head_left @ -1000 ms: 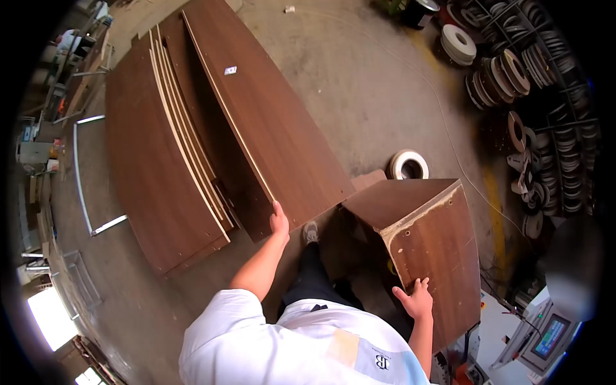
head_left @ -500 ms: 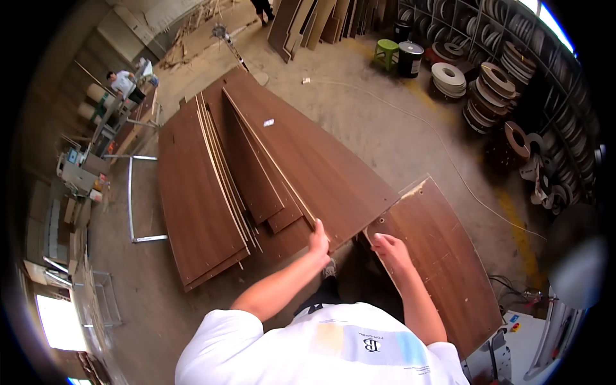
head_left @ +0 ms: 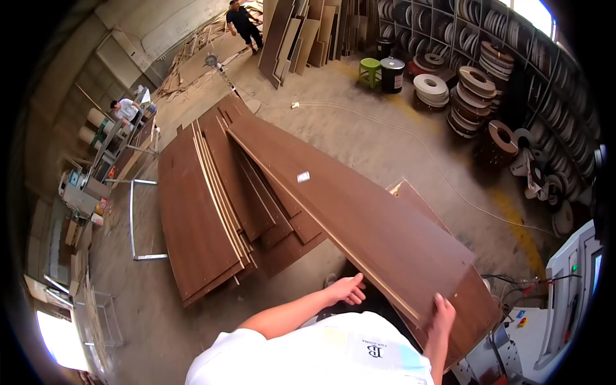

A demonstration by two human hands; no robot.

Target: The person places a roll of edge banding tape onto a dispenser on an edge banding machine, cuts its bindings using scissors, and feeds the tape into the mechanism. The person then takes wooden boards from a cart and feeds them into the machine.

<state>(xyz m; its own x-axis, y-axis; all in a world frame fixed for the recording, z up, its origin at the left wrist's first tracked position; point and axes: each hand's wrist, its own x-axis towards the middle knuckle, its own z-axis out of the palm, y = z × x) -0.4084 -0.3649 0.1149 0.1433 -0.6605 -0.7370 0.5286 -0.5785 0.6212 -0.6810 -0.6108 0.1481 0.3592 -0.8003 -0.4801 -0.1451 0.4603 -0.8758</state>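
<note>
A long brown panel (head_left: 359, 205) with a small white label reaches from the panel stack to the brown board (head_left: 478, 308) at the right and lies over it. My right hand (head_left: 443, 313) is on the panel's near end, thumb and fingers at its edge. Beside the panel's long near edge is my left hand (head_left: 348, 289), its fingers apart and nothing held in them. The stack of brown panels (head_left: 192, 212) stands to the left, with several pale edges showing and some panels fanned out.
A machine (head_left: 564, 301) with cables stands at the lower right. Reels of edging (head_left: 475, 96) fill the right side. A green stool (head_left: 369, 72) and a black bucket (head_left: 392, 75) stand farther back. Two people are in the background, one in dark clothes (head_left: 244, 25), one in white (head_left: 126, 110).
The labelled panel has swung and slid right over the board. My right hand has moved right onto its end. My left hand has let go of its edge. The view has shifted.
</note>
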